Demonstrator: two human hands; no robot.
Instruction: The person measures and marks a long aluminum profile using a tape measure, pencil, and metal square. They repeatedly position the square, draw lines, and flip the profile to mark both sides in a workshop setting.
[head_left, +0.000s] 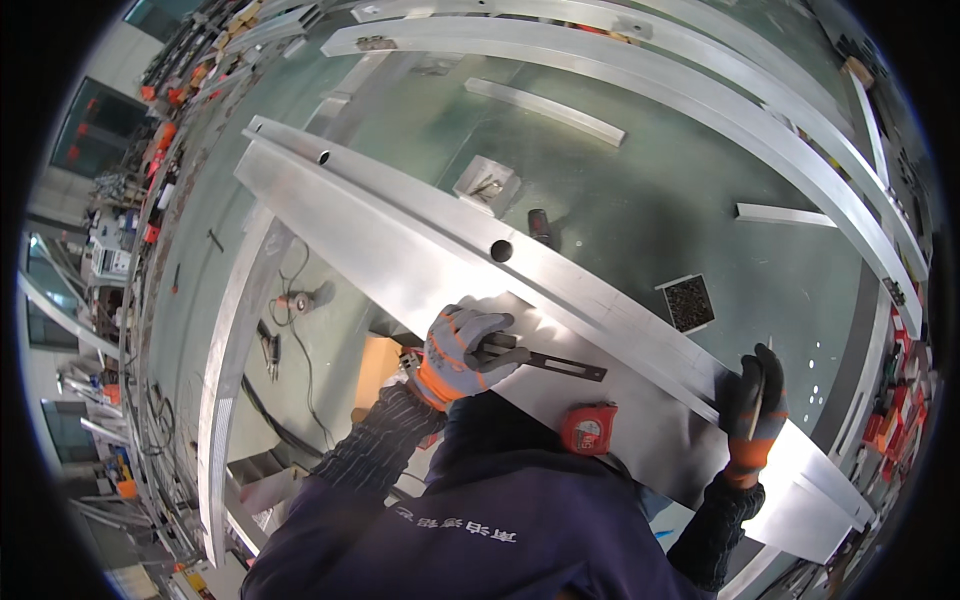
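A long silvery metal profile (400,215) with round holes lies slantwise across the work in front of me. My left hand (462,350), in a grey and orange glove, is closed around the dark handle of a sliding bevel (568,367). Its slotted blade points right over the profile's bright face. At the profile's right part is my right hand (757,415) in a dark and orange glove, fingers curled around a thin pencil-like stick (757,412). Between the hands, close to my body, a red tape measure (588,428) rests on the metal.
Beyond the profile are a white box of small parts (487,184), a dark cylindrical object (539,226) and a tray of screws (688,303). Long metal beams (600,65) arch across the far side. Cables (310,375) trail on the floor at left.
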